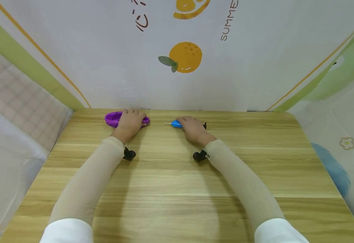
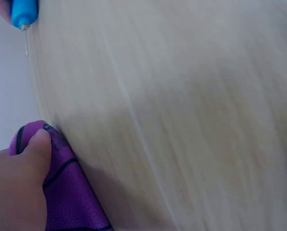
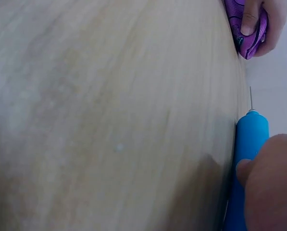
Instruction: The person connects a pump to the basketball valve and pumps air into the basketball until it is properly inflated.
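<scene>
Near the far edge of the table, my left hand (image 1: 130,123) grips a purple deflated ball (image 1: 111,119) from above. The ball is sunken in on top, and black lines run over it. In the left wrist view my thumb presses on the ball's textured skin (image 2: 73,199). To its right, my right hand (image 1: 193,129) holds a blue ball pump (image 1: 176,124) lying flat. A thin metal needle (image 1: 167,123) sticks out of the pump toward the ball, with a gap between them. The pump's black end (image 1: 205,125) shows past my hand, which hides the middle of the barrel.
The wood-grain table (image 1: 170,189) ends just behind both objects, against a white hanging cloth (image 1: 119,77) printed with oranges. More cloth hangs at the left and right sides. Black wrist mounts (image 1: 129,154) jut from under both sleeves.
</scene>
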`<state>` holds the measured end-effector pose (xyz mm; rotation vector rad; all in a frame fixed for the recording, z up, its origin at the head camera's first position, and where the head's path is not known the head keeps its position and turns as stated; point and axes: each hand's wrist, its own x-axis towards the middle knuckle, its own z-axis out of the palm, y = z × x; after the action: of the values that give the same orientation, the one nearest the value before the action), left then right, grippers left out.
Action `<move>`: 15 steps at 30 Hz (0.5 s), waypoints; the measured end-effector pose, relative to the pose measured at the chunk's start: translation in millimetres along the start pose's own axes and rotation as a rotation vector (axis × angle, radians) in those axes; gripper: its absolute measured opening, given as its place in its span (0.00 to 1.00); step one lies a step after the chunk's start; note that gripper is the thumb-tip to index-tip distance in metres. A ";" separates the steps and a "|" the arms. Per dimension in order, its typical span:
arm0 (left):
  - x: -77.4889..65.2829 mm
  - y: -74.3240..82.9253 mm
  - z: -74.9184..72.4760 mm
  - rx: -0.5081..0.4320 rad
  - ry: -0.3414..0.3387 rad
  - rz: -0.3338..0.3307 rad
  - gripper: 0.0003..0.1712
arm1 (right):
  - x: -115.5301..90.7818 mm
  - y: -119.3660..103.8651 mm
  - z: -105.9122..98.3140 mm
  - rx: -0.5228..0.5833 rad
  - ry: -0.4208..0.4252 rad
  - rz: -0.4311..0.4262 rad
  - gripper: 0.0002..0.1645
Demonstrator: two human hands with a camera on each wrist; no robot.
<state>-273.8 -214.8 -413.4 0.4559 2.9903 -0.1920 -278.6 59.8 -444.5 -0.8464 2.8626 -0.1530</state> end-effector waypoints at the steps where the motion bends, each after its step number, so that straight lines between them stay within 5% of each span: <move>1: -0.1 0.0 0.1 -0.005 0.000 0.002 0.23 | -0.1 0.9 0.2 0.000 0.003 -0.001 0.30; 15: 7.4 -3.1 6.2 0.009 0.000 0.019 0.24 | -1.8 4.2 -1.5 0.046 0.011 -0.003 0.29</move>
<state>-281.2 -216.4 -420.2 0.4855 2.9853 -0.2036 -279.5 64.3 -443.4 -0.8442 2.8561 -0.2242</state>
